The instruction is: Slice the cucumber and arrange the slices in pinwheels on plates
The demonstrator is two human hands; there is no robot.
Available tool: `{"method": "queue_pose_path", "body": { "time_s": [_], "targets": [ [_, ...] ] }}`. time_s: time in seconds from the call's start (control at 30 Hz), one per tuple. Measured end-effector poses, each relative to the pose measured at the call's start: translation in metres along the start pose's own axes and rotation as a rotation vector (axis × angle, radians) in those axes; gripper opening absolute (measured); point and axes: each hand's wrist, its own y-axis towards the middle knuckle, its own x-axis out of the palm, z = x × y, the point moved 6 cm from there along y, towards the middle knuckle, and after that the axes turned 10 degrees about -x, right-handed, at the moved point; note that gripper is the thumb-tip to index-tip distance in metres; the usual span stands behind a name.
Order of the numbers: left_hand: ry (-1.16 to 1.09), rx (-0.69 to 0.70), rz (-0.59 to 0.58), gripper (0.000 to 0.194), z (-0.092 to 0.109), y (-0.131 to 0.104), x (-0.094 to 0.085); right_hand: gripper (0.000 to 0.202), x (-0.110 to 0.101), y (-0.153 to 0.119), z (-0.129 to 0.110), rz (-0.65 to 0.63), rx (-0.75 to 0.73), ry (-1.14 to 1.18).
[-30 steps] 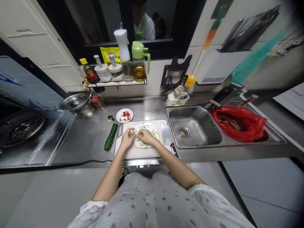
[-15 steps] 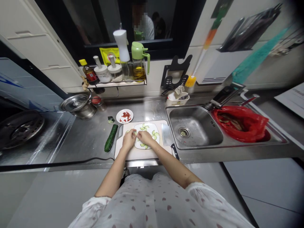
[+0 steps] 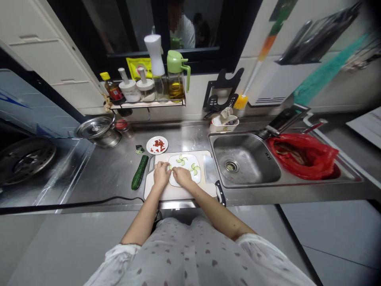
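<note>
A white plate (image 3: 195,181) lies on the cutting board (image 3: 205,190), with thin cucumber slices (image 3: 181,160) fanned on it in pinwheels. Over the plate's left edge, my left hand (image 3: 161,173) has its fingers closed round a small cucumber slice (image 3: 170,167). My right hand (image 3: 182,177) is closed beside it, fingertips pinched at the same pale green slices and its back covering the plate's near part. A kitchen knife (image 3: 219,191) rests along the board's right side. Left of the board lies a whole dark green cucumber (image 3: 139,172).
Behind the board stands a small plate (image 3: 148,146) of red chopped pieces, beside dark green scraps (image 3: 139,149). A lidded pot (image 3: 99,131) is at back left. The sink (image 3: 244,159) is on the right, holding a red bag (image 3: 306,157). Bottles stand on a wall rack (image 3: 149,105).
Both hands stay close together at the plate's left side. My right hand has turned palm-down and moved slightly nearer me, now covering the near pinwheel. The view has shifted a little.
</note>
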Motion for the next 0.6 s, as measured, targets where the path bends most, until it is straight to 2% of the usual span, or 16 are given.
{"method": "queue_pose_path", "body": {
  "time_s": [0.1, 0.6],
  "targets": [
    [-0.007, -0.013, -0.004, 0.025, -0.0024, 0.0003, 0.0018, 0.029, 0.0014, -0.0057, -0.0003, -0.004, 0.021, -0.011],
    [-0.063, -0.002, -0.013, 0.025, -0.0038, 0.005, 0.0096, 0.034, 0.0061, -0.0111, -0.0005, -0.034, 0.075, -0.041]
  ]
}}
